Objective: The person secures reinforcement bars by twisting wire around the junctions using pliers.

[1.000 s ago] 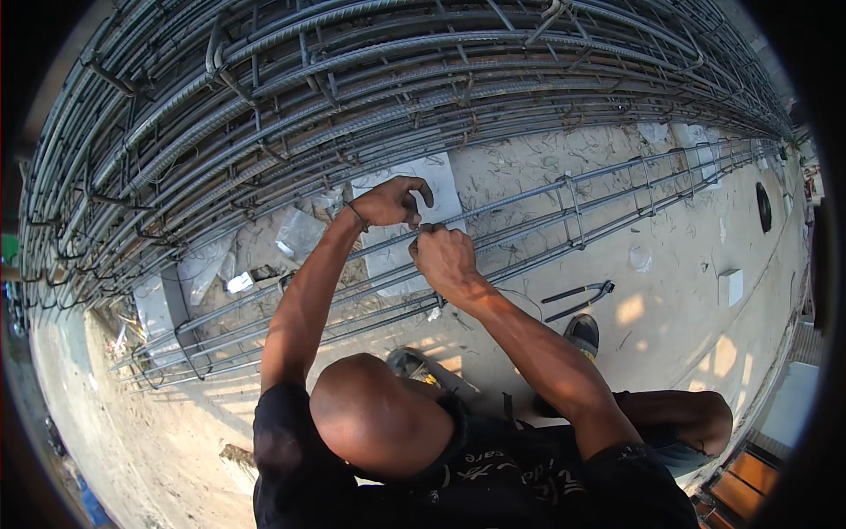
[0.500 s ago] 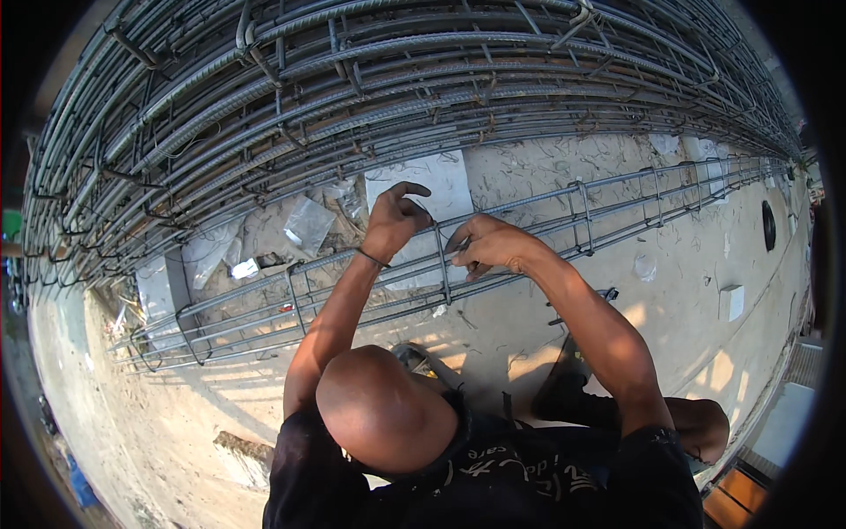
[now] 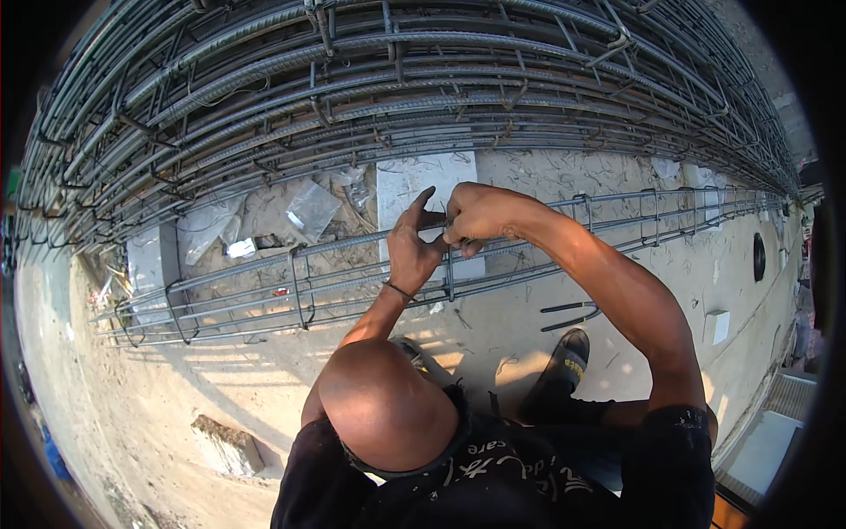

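Rebar cage [image 3: 450, 277] is lying beneath closely bunched fingers of the left hand [image 3: 412, 251] and right hand [image 3: 485, 214]; what they're holding is unclear.

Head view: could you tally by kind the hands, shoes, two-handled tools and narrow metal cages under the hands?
Hands (left hand, right hand): 2
Shoes: 2
Two-handled tool: 1
Narrow metal cage: 1
Total: 6

Sunlight is dappling the floor [image 3: 132, 406], barred shadows [image 3: 256, 375] are crossing it; fisheye distortion is bending the stacked rebar [image 3: 397, 104]
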### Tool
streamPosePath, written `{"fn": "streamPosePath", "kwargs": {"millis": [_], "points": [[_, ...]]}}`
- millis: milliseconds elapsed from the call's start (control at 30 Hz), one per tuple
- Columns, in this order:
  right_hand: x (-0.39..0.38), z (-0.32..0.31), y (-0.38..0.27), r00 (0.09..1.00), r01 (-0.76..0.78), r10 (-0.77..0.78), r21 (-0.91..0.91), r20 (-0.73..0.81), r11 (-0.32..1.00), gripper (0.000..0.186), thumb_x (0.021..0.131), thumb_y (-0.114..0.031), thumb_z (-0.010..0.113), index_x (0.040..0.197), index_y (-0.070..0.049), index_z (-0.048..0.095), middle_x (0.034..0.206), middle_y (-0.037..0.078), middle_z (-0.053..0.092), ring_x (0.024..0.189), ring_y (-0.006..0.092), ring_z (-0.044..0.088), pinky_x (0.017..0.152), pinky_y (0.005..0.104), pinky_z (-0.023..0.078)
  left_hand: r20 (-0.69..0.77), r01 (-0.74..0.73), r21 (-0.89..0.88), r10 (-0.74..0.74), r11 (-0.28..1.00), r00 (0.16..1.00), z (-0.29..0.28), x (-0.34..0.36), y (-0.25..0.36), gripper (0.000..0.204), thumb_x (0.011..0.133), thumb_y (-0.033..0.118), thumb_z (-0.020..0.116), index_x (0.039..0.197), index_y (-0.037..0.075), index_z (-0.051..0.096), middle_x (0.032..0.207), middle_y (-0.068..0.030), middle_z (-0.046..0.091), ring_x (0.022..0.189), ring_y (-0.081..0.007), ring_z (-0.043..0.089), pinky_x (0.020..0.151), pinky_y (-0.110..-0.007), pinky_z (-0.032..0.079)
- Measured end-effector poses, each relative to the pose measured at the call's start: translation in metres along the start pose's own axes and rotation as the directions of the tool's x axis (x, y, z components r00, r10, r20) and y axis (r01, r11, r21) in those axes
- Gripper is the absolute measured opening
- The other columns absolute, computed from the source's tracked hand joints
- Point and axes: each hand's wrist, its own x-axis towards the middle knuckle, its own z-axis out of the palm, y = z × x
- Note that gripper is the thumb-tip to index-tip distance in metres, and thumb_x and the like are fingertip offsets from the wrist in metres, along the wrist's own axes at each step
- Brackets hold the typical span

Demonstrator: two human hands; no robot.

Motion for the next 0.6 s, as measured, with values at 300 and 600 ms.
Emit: {"fn": "streamPosePath", "kwargs": {"millis": [300, 600], "points": [[0.035, -0.02, 0.015, 0.862, 0.289, -0.491, -0.676, -0.123, 0.677, 0.032, 0.076, -0.015, 0.068, 0.102, 0.005, 0.064, 0.08, 0.022, 0.066, 0.077, 0.0347, 0.066, 0.068, 0.041, 0.051, -0.099, 0.04, -0.065, -0.047, 0.997, 0.994, 0.014, -0.001, -0.003, 0.058, 0.071, 0.007, 0.075, 0.124, 0.006, 0.051, 0.086, -0.0112, 0.071, 0.086, -0.0215, 0.068, 0.075, -0.031, 0.051], [0.007, 0.019, 0.06, 0.768, 0.341, -0.476, -0.354, -0.429, 0.871, 0.019, 0.085, -0.013, 0.059, 0.089, 0.005, 0.061, 0.075, 0.024, 0.063, 0.075, 0.0401, 0.062, 0.068, 0.0445, 0.048, 0.092, 0.171, -0.134, -0.16, 0.976, 0.983, 0.006, 0.02, -0.025, 0.017, 0.075, 0.003, 0.072, 0.092, 0.001, 0.067, 0.083, -0.0111, 0.071, 0.076, -0.0156, 0.068, 0.068, -0.029, 0.052]]}}
